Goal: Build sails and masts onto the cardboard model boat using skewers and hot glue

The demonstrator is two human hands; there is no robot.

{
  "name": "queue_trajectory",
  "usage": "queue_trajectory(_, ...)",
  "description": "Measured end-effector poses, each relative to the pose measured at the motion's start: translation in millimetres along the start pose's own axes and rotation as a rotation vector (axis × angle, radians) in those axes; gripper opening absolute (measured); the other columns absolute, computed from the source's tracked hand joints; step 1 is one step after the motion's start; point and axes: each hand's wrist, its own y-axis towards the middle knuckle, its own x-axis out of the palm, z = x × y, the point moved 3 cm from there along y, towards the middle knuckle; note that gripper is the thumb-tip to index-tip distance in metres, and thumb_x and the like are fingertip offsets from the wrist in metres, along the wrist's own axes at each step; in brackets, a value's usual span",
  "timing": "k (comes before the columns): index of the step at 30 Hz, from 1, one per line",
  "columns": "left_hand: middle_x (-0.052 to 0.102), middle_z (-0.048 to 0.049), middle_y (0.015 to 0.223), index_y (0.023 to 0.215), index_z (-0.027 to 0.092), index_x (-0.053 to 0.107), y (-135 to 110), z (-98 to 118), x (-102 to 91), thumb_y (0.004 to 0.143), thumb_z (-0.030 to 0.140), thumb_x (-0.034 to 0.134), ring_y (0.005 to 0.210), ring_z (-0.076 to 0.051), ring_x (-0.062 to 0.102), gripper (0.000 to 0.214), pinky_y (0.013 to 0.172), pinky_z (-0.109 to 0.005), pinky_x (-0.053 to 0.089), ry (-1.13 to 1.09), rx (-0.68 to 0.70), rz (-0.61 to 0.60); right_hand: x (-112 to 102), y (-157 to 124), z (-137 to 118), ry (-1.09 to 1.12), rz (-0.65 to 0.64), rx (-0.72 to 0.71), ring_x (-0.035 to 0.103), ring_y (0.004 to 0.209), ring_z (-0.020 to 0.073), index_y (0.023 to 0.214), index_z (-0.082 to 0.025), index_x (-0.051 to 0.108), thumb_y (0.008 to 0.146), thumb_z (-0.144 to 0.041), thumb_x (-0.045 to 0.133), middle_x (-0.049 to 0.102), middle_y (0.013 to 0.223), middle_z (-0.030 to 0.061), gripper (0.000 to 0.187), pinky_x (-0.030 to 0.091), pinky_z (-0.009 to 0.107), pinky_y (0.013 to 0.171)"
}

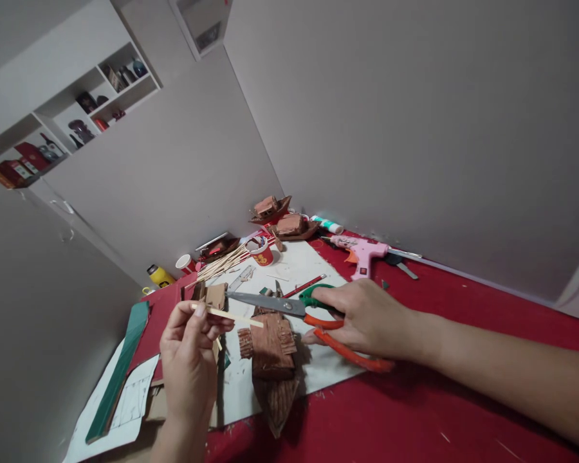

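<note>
Between the thumb and fingers of my left hand (193,341) is a thin pale wooden stick (236,316), its free end pointing right. My right hand (361,315) grips a pair of scissors (270,302) with one green and one orange handle. The grey blades point left, above and beyond the stick, and look closed or nearly so. Below the stick and blades, a brown model boat (274,350) with a wood-textured cabin and ribbed side pieces rests partly on a white sheet (241,399), its pointed end toward me.
On the red table (415,418) lie a pink glue gun (364,251) and a green strip (120,373). Farther back are two more model boats (292,225), a red cup (261,252), a bundle of sticks (226,260) and a yellow bottle (160,275). Walls rise behind.
</note>
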Motion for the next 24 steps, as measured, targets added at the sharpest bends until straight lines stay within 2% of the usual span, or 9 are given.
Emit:
queue_trajectory(7, 0.068, -0.0021, 0.071, 0.074, 0.016, 0.060, 6, -4, -2.4, 0.073, 0.025, 0.074, 0.057, -0.009, 0.060, 0.017, 0.055, -0.019, 0.052, 0.029, -0.044, 0.030, 2, 2, 5, -0.015, -0.052, 0.046, 0.052, 0.045, 0.0167, 0.068, -0.020, 0.055, 0.082, -0.064, 0.053, 0.055, 0.049, 0.0008, 0.046, 0.022, 0.026, 0.048)
queue_trajectory(10, 0.066, 0.0001, 0.065, 0.073, 0.017, 0.059, 9, -6, -3.4, 0.073, 0.023, 0.074, 0.053, -0.009, 0.058, 0.017, 0.053, -0.019, 0.051, 0.025, -0.052, 0.034, 2, 1, 0, 0.030, -0.087, 0.035, 0.051, 0.045, 0.0157, 0.070, -0.020, 0.055, 0.081, -0.061, 0.056, 0.056, 0.051, 0.0002, 0.042, 0.023, 0.025, 0.048)
queue_trajectory(16, 0.065, 0.0019, 0.065, 0.075, 0.017, 0.059, 13, -8, -4.5, 0.071, 0.021, 0.075, 0.053, -0.010, 0.063, 0.016, 0.052, -0.019, 0.053, 0.013, -0.049, 0.048, -1, 1, -7, 0.062, -0.120, -0.016, 0.055, 0.051, 0.0178, 0.072, -0.018, 0.056, 0.077, -0.066, 0.060, 0.061, 0.059, 0.0030, 0.049, 0.025, 0.026, 0.049)
queue_trajectory(24, 0.068, 0.0002, 0.064, 0.072, 0.017, 0.058, 13, -6, -3.0, 0.068, 0.025, 0.077, 0.056, -0.012, 0.065, 0.021, 0.052, -0.021, 0.054, 0.008, -0.055, 0.092, -1, 0, -7, -0.017, -0.035, -0.075, 0.056, 0.053, 0.0179, 0.073, -0.018, 0.057, 0.080, -0.067, 0.055, 0.065, 0.064, 0.0044, 0.049, 0.026, 0.028, 0.051)
